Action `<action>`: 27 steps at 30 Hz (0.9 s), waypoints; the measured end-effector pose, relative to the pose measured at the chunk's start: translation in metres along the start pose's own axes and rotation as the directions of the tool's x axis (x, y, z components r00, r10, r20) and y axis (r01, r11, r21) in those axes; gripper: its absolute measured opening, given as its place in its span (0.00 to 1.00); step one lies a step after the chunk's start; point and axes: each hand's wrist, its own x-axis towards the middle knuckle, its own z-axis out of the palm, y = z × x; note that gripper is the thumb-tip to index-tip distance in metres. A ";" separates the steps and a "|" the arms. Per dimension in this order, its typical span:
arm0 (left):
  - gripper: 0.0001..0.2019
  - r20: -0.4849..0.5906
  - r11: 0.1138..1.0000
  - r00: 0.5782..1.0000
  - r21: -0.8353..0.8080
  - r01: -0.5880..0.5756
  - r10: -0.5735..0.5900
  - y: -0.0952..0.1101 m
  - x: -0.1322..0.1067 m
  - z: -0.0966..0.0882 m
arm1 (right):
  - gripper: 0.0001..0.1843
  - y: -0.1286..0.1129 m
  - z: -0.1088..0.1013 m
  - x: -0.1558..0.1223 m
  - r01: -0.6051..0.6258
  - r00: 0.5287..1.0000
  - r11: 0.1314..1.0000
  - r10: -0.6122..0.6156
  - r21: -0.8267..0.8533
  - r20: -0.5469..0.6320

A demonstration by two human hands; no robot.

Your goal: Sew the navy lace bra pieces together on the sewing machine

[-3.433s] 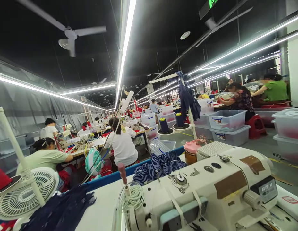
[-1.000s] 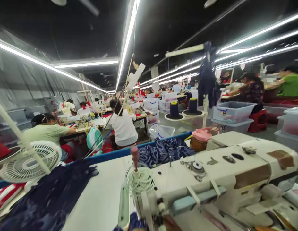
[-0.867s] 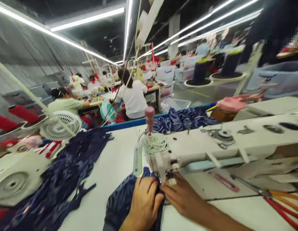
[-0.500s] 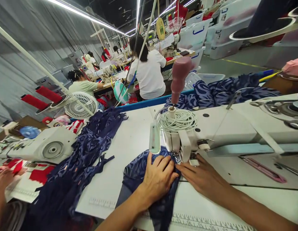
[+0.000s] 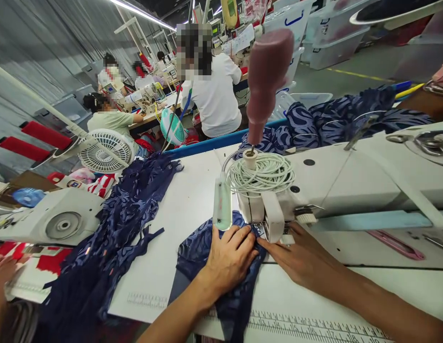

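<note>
A navy patterned fabric piece (image 5: 192,247) lies under the head of a white sewing machine (image 5: 335,176), its lower end trailing toward the table's front edge. My left hand (image 5: 230,255) rests flat on the fabric, fingers stretched toward the needle area, beside a pale green lamp (image 5: 222,202). At the fabric's right edge, close to the presser foot, is my right hand (image 5: 300,257), its fingers extended and partly hidden behind the machine head. The needle cannot be made out. Coiled pale cord (image 5: 267,174) and a screwdriver with a dark pink handle (image 5: 269,71) sit on the machine head.
A long heap of navy fabric (image 5: 124,214) covers the table's left side. Navy bundles (image 5: 314,126) lie behind the machine. Pink tweezers (image 5: 398,245) rest on the machine bed. A neighbouring machine (image 5: 60,216) stands left, with another person's hand (image 5: 3,274). People sew further back.
The camera view has shifted, so the surroundings sit further left and the machine looks closer. Both hands keep nearly the same place at the fabric, by the presser foot.
</note>
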 end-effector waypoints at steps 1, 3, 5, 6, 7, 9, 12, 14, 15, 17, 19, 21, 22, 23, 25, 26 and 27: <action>0.14 -0.010 1.000 1.000 -0.008 -0.009 0.009 -0.003 0.001 0.000 | 0.22 -0.001 -0.002 0.001 -0.006 1.000 1.000 0.006 -0.010 0.002; 0.13 -0.033 0.999 0.999 -0.024 -0.031 0.030 -0.007 0.004 -0.002 | 0.22 -0.002 -0.005 0.004 -0.010 1.000 1.000 0.011 -0.028 0.013; 0.12 -0.059 0.999 0.997 -0.026 -0.048 0.046 -0.010 0.007 -0.002 | 0.21 -0.003 -0.008 0.007 -0.008 0.999 1.000 0.009 -0.030 0.036; 0.12 -0.068 0.998 0.996 -0.018 -0.056 0.055 -0.010 0.008 -0.003 | 0.21 -0.003 -0.009 0.007 -0.009 0.999 1.000 0.011 -0.023 0.046; 0.11 -0.077 0.998 0.995 -0.006 -0.065 0.064 -0.010 0.008 -0.003 | 0.20 -0.004 -0.009 0.007 -0.014 0.999 1.000 0.015 -0.017 0.049; 0.12 -0.097 0.997 0.992 0.017 -0.080 0.081 -0.008 0.006 -0.002 | 0.20 -0.005 -0.007 0.005 -0.037 0.998 0.999 0.038 -0.011 0.053; 0.13 -0.126 0.996 0.988 0.003 -0.094 0.094 -0.006 0.003 -0.001 | 0.21 -0.007 -0.004 0.001 -0.054 0.996 0.998 0.055 -0.015 0.067; 0.13 -0.137 0.994 0.986 -0.030 -0.105 0.100 -0.008 0.002 -0.001 | 0.21 -0.008 -0.002 -0.001 -0.041 0.996 0.998 0.044 -0.039 0.072; 0.13 -0.140 0.993 0.984 -0.045 -0.113 0.106 -0.009 0.002 -0.001 | 0.22 -0.009 -0.002 -0.001 -0.038 0.996 0.998 0.043 -0.059 0.076; 0.13 -0.152 0.989 0.981 -0.069 -0.129 0.117 -0.012 0.004 -0.002 | 0.23 -0.009 -0.003 0.000 -0.030 0.996 0.994 0.038 -0.103 0.075; 0.13 -0.166 0.986 0.978 -0.083 -0.143 0.128 -0.016 0.008 -0.002 | 0.23 -0.009 -0.005 0.003 -0.019 0.997 0.991 0.028 -0.133 0.068; 0.14 -0.150 0.984 0.979 -0.092 -0.154 0.139 -0.020 0.012 -0.002 | 0.22 -0.009 -0.007 0.007 -0.025 0.999 0.990 0.031 -0.137 0.038; 0.13 -0.133 0.983 0.981 -0.095 -0.157 0.144 -0.022 0.014 -0.001 | 0.22 -0.009 -0.008 0.009 -0.033 0.999 0.990 0.036 -0.135 0.020; 0.13 -0.115 0.983 0.983 -0.097 -0.158 0.146 -0.025 0.017 -0.001 | 0.22 -0.008 -0.009 0.011 -0.041 0.999 0.990 0.042 -0.131 0.007; 0.13 -0.096 0.982 0.984 -0.099 -0.159 0.149 -0.030 0.020 0.000 | 0.22 -0.008 -0.011 0.014 -0.044 0.999 0.991 0.044 -0.130 -0.005; 0.14 -0.100 0.982 0.984 -0.099 -0.161 0.151 -0.032 0.022 0.001 | 0.21 -0.007 -0.011 0.015 -0.040 0.999 0.990 0.040 -0.132 0.004; 0.14 -0.107 0.982 0.983 -0.097 -0.162 0.152 -0.034 0.023 0.001 | 0.21 -0.007 -0.012 0.015 -0.033 0.999 0.990 0.035 -0.134 0.015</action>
